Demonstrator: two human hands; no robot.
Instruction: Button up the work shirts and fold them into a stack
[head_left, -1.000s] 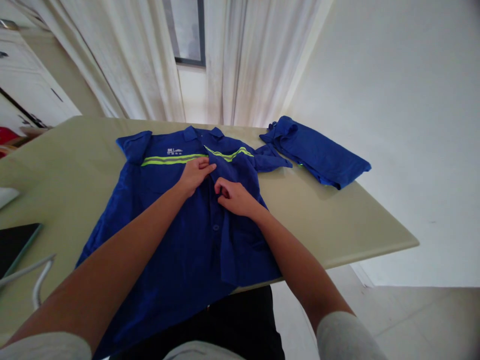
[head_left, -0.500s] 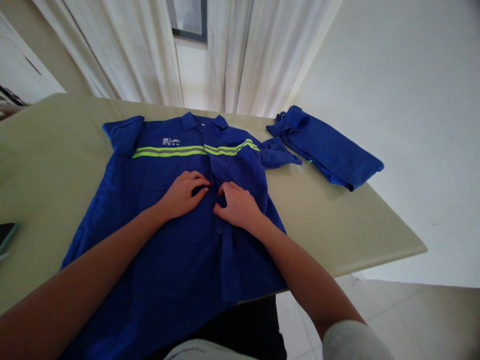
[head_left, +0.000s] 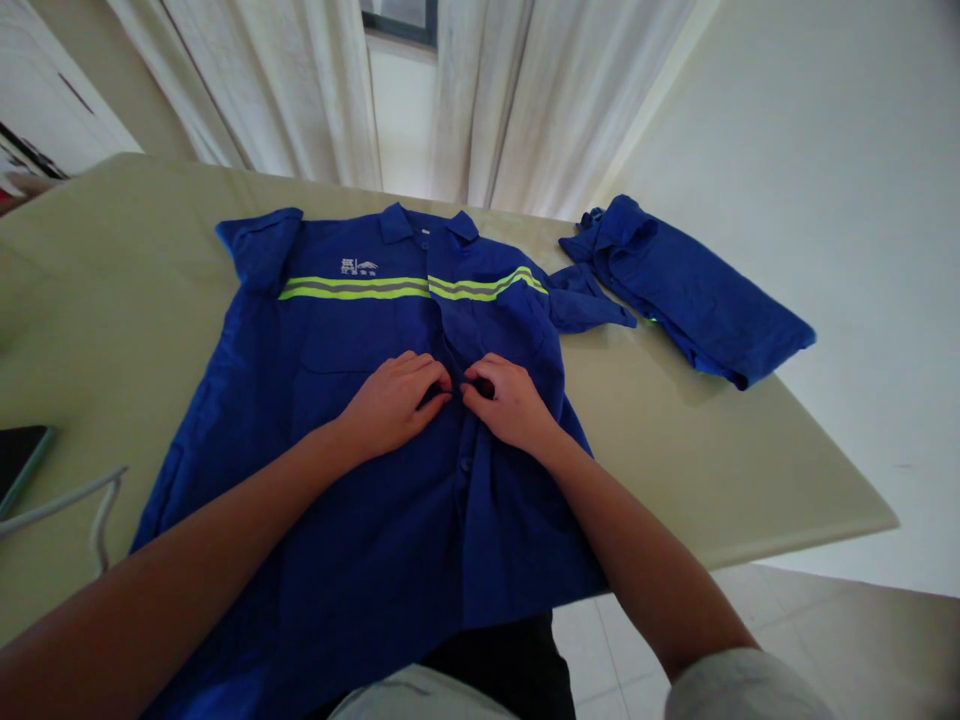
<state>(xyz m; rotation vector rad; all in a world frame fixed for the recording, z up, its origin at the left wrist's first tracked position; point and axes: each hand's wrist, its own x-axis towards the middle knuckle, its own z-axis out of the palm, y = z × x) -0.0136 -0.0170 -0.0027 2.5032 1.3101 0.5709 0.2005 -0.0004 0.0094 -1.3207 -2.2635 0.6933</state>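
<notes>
A blue work shirt (head_left: pixel 360 540) lies front up, its collar away from me, with a yellow-green and grey stripe across the chest and a white logo. My left hand (head_left: pixel 397 402) pinches one edge of its front opening at mid-chest. Close beside it, my right hand (head_left: pixel 508 400) pinches the facing edge. The fingertips of both hands almost meet over the placket, and whatever small part sits between them is hidden. Below the hands a button (head_left: pixel 465 464) shows on the placket. Above the stripe the front lies together up to the open collar.
A folded blue garment (head_left: pixel 705 290) lies at the right of the pale green table (head_left: pixel 675 470). At the left edge are a dark phone (head_left: pixel 22 455) and a white cable (head_left: pixel 67 497). Curtains (head_left: pixel 285 90) hang behind the table, and a wall (head_left: pixel 840 200) stands at the right.
My hands have drawn closer together at the placket, both fingers and thumbs now pinching the cloth. The view has shifted slightly, bringing more of the phone and the cable into sight.
</notes>
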